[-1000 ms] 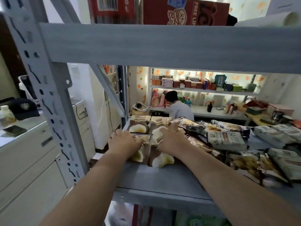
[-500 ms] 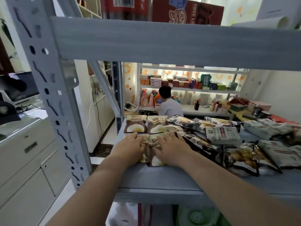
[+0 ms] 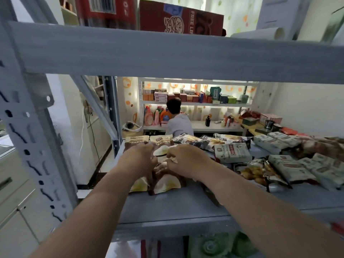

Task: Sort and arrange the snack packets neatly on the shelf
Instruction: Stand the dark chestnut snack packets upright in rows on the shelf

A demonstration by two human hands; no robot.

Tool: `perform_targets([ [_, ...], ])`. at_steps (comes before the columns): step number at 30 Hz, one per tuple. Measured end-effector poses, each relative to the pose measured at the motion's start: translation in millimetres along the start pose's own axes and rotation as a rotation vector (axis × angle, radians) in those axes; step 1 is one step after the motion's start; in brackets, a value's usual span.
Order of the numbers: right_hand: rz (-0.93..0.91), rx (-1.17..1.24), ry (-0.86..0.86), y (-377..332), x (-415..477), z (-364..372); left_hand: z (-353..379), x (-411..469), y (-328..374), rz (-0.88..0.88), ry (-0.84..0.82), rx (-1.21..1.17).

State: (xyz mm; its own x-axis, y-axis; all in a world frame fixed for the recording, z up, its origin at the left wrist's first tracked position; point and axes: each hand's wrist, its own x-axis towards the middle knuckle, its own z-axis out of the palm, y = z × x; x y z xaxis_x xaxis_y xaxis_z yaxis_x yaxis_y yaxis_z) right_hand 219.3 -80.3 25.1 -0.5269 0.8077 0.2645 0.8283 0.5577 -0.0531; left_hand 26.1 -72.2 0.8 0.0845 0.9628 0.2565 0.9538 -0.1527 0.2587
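Both hands have gone from pressing flat to curled: the left hand [image 3: 138,161] grips one of the brown snack packets [image 3: 165,183] near the left edge of the shelf [image 3: 167,207], and the right hand [image 3: 186,162] pinches another just beside it. Pale packets [image 3: 231,152] lie scattered toward the right edge.

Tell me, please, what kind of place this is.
Probably a small shop's stockroom: grey metal shelving holds loose snack packets, a red carton sits above, and a lit rack of boxed goods stands behind.
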Motion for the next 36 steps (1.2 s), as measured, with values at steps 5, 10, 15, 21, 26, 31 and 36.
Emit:
perform_targets([
  [5, 0.039, -0.01, 0.05, 54.6, -6.1, -27.7, -6.5, 40.4, 45.4, 0.107, 0.048, -0.02],
  [10, 0.069, -0.019, -0.025, 122.2, -4.0, -45.6, 0.9, 85.9, 95.0, 0.109, -0.03, -0.098],
  [15, 0.05, -0.055, -0.117, 182.1, 8.0, -58.7, 17.1, 133.8, 127.0, 0.037, -0.136, -0.033],
  [21, 0.018, -0.094, -0.281, 236.8, 37.2, -63.8, 42.5, 174.7, 143.7, -0.165, -0.272, 0.093],
  [26, 0.033, -0.066, -0.438, 268.5, 63.0, -28.9, 56.9, 187.3, 152.3, -0.373, -0.332, 0.005],
  [31, 0.063, -0.003, -0.533, 282.6, 80.1, -2.0, 65.0, 189.4, 157.0, -0.395, -0.264, 0.071],
  [36, 0.097, 0.071, -0.584, 289.9, 81.0, 3.0, 63.6, 190.8, 155.9, -0.401, -0.304, 0.094],
])
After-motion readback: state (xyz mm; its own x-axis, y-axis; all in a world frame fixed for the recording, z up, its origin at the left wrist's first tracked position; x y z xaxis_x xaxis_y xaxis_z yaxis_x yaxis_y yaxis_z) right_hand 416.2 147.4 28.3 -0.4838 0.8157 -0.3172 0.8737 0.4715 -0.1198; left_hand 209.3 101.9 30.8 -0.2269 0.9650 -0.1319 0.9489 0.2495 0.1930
